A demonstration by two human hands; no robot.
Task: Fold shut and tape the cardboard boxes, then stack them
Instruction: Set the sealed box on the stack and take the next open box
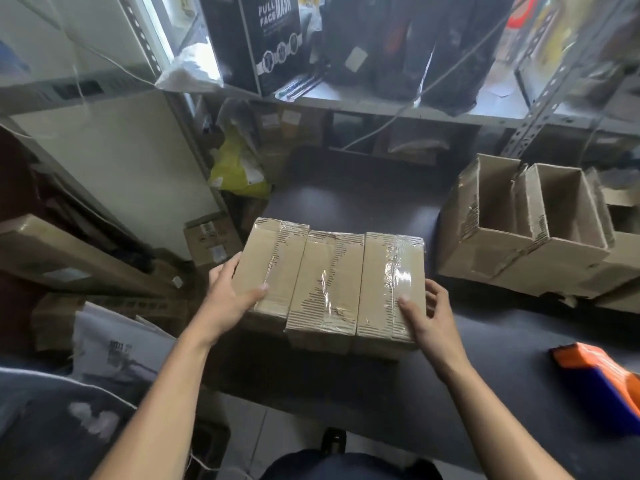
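Note:
Three taped cardboard boxes lie side by side on the dark table (353,202): the left box (270,261), the middle box (329,282) and the right box (388,282), each with clear tape over its top. More cardboard shows beneath them at the front. My left hand (230,297) grips the left box's outer side, thumb on its top. My right hand (426,317) holds the right box's near right corner, fingers along its side. Together the hands clamp the row from both ends.
Open cardboard boxes (526,230) stand at the table's right. An orange and blue tape dispenser (602,382) lies at the near right. A metal shelf (381,105) with black packages runs behind. Cartons and a yellow bag (239,171) crowd the floor at left.

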